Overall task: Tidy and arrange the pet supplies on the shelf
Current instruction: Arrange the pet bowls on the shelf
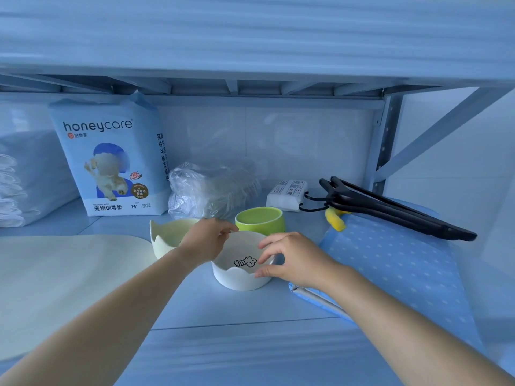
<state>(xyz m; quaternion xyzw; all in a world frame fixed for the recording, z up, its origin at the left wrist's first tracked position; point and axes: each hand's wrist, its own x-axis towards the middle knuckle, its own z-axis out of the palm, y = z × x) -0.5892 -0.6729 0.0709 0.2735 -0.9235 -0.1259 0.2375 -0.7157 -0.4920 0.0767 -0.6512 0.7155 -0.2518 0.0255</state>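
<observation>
Between my fingers (269, 241): white bowl (237, 280), left hand (206, 240) and right hand (295, 260) gripping its rim. Next, likely lift level toward green bowl (260, 221)

I have one camera, and it sits on my head. It looks forward and a bit down into the shelf (250, 344) in front of me. It is very near. My arms come in from the two bottom corners, and my left hand (204, 240) and right hand (295, 260) meet at the white bowl (239, 277), close to the middle of the picture. The view is wide and bends straight lines near the edges. The upper board (250, 37) fills the top, and I see it from below. The back wall (306, 135) is straight ahead. The pad pack (111, 162) stands far left, and the metal post (386, 140) is far right.
</observation>
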